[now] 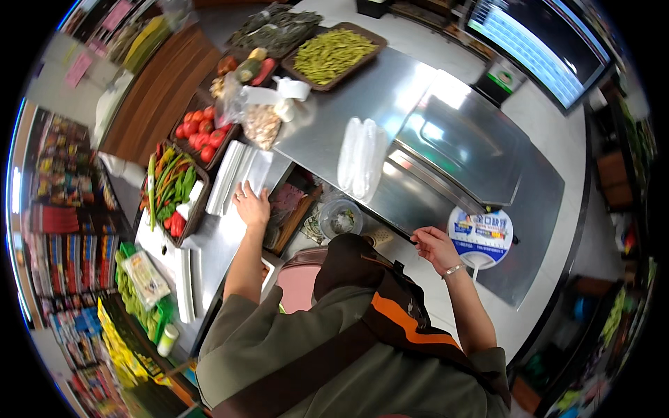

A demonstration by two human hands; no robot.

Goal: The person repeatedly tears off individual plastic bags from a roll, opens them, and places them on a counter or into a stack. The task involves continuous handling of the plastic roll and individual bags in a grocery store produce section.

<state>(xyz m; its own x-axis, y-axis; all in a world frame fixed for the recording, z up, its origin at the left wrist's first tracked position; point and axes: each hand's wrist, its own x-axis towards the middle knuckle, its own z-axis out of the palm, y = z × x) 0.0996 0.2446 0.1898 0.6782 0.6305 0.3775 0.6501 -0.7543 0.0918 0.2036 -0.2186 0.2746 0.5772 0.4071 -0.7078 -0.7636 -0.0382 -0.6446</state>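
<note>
My left hand point(252, 206) lies palm down with its fingers spread over the front of a metal film-wrapping unit point(227, 177), where a clear sheet shows beside the rollers. Nothing is gripped in it. Beyond the unit sit a basket of tomatoes point(201, 133) and a basket of mixed peppers point(175, 193). My right hand point(433, 250), a bracelet at its wrist, hovers by the front edge of the steel table point(324, 141). Its fingers are loosely bent, with nothing visible in them. Nearest to it is a printed round hand fan point(483, 235).
Clear plastic packaging point(360, 157) lies mid-table. Farther back are a basket of green pods point(334, 55) and a bag of pale pieces point(261, 125). Below the counter stand a translucent bin point(339, 219) and a pink stool point(299, 287). A screen point(543, 47) stands upper right.
</note>
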